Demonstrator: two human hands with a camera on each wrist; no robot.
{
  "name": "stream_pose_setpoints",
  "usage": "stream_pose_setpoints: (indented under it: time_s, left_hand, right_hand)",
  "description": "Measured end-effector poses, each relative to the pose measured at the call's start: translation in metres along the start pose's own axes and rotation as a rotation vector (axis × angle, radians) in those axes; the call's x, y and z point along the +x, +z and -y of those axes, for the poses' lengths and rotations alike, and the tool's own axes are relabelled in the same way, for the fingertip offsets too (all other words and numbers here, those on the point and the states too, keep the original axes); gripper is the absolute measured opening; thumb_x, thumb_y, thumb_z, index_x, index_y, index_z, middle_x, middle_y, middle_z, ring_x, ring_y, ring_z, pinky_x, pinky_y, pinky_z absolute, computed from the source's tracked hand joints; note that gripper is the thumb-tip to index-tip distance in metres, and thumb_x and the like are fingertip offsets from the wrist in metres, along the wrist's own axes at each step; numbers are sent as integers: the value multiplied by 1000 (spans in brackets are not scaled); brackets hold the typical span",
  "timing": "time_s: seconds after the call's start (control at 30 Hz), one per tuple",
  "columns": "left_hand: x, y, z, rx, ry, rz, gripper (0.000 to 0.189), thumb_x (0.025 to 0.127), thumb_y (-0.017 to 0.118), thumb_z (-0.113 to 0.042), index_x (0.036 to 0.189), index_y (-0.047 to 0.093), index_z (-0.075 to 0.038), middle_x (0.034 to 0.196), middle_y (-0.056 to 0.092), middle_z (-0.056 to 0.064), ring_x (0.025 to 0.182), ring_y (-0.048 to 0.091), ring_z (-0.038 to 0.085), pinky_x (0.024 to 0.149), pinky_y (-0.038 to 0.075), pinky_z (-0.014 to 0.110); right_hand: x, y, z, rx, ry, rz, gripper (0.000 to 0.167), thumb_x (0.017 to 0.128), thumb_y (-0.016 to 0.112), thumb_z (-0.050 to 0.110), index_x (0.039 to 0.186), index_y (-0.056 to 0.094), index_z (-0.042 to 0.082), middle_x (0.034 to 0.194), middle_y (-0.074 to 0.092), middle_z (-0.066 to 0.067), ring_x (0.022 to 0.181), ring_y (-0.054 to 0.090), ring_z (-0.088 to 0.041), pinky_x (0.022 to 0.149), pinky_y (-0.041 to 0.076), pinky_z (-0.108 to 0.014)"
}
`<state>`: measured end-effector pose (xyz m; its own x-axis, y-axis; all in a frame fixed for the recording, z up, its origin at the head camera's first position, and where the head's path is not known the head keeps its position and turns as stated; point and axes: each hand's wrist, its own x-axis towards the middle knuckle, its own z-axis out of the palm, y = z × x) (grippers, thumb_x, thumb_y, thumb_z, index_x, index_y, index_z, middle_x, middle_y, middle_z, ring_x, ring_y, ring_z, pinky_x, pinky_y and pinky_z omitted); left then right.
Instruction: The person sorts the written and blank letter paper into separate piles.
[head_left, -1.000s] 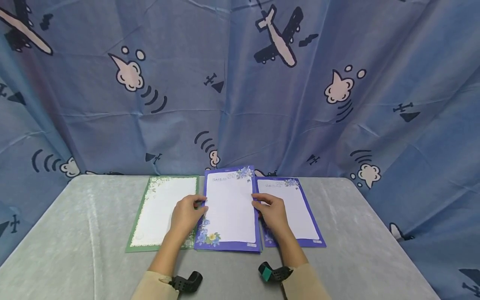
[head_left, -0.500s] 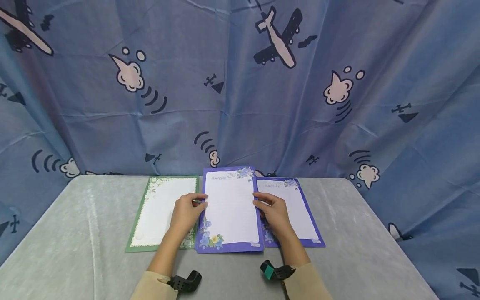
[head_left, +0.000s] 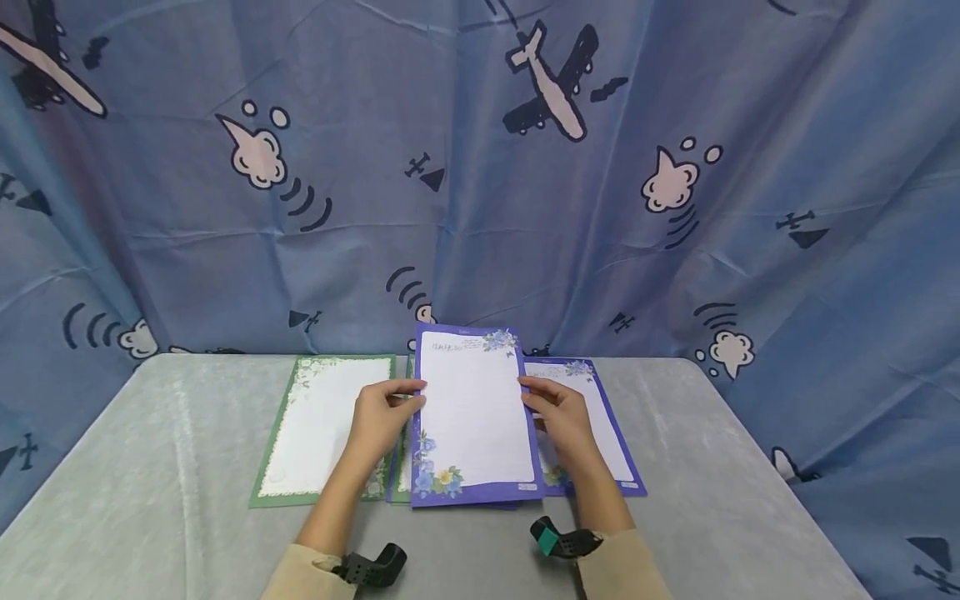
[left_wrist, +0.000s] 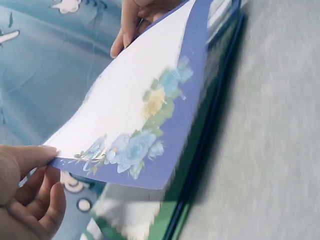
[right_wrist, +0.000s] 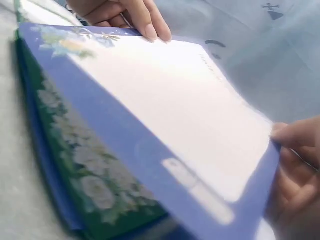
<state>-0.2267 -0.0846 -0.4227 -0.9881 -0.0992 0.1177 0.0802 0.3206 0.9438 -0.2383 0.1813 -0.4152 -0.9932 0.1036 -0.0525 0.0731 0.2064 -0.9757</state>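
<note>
Both hands hold up a sheet of purple-bordered letter paper [head_left: 474, 417] with blue and yellow flowers in its corners. My left hand [head_left: 381, 417] pinches its left edge between thumb and fingers; my right hand [head_left: 562, 417] pinches the right edge. In the right wrist view the sheet is raised at a slant above a stack whose top is a green flowered sheet [right_wrist: 95, 185]. That middle stack mixes green and purple edges, seen in the left wrist view below the lifted paper [left_wrist: 145, 115].
Left of the middle stack lies green-bordered paper [head_left: 322, 433] with a white centre. On the right is more purple-bordered paper [head_left: 600, 425], partly behind the right hand. A grey cloth covers the table [head_left: 712, 483]; a blue curtain [head_left: 480, 183] with airplanes hangs behind.
The purple sheet has come up off the middle stack and shifted right with both hands. The green sheet beneath it now shows at the left.
</note>
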Motion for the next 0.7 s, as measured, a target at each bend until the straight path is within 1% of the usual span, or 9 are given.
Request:
stream_pose_setpoints:
  time_s: [0.07, 0.17, 0.37, 0.47, 0.53, 0.63, 0.7]
  left_hand:
    - [-1, 2, -5, -27, -3, 3, 21, 90, 75, -11, 110, 79, -11, 107, 75, 10, 77, 60, 14, 61, 47, 21]
    - [-1, 6, -13, -50, 12, 4, 21, 90, 75, -11, 111, 79, -10, 108, 76, 11, 77, 60, 13, 61, 46, 21]
    - [-3, 16, -30, -67, 43, 3, 21, 90, 75, -11, 111, 78, -11, 109, 76, 9, 79, 64, 14, 64, 48, 22]
    - [-2, 25, -38, -64, 82, 9, 21, 89, 75, -10, 110, 79, -10, 108, 76, 11, 79, 65, 14, 64, 49, 22]
    - [-2, 33, -44, -75, 101, 14, 21, 89, 75, -9, 110, 79, -9, 108, 76, 11, 77, 64, 14, 63, 49, 22]
    - [1, 44, -51, -94, 128, 23, 20, 90, 74, -8, 109, 79, -8, 107, 76, 13, 77, 64, 14, 63, 48, 22]
    - [2, 51, -54, -95, 127, 33, 20, 90, 74, -9, 110, 79, -9, 107, 77, 12, 76, 64, 13, 63, 48, 22]
  right_hand:
    - [0, -5, 2, -2, 3, -2, 30, 98, 65, 15, 127, 71, 10, 125, 68, -12, 93, 66, -13, 75, 53, -26]
    - [-1, -13, 6, -14, 10, -14, 30, 99, 65, 16, 128, 70, 12, 126, 68, -10, 97, 65, -13, 78, 53, -28]
    - [-1, -32, 11, -41, -11, -20, 33, 100, 62, 15, 132, 67, 11, 131, 64, -12, 100, 63, -14, 81, 53, -28]
    - [-2, -43, 12, -54, -9, -42, 35, 100, 61, 16, 134, 66, 12, 137, 62, -11, 104, 63, -16, 87, 53, -29]
    - [-3, -51, 14, -54, -5, -57, 36, 101, 61, 16, 136, 64, 12, 139, 60, -11, 106, 62, -15, 89, 52, -28]
    - [-4, -62, 16, -48, 1, -84, 38, 101, 60, 16, 139, 63, 12, 141, 58, -9, 106, 60, -11, 88, 52, -25]
    - [-6, -68, 17, -34, 13, -101, 39, 101, 59, 15, 140, 62, 13, 141, 57, -7, 105, 58, -8, 88, 52, -24]
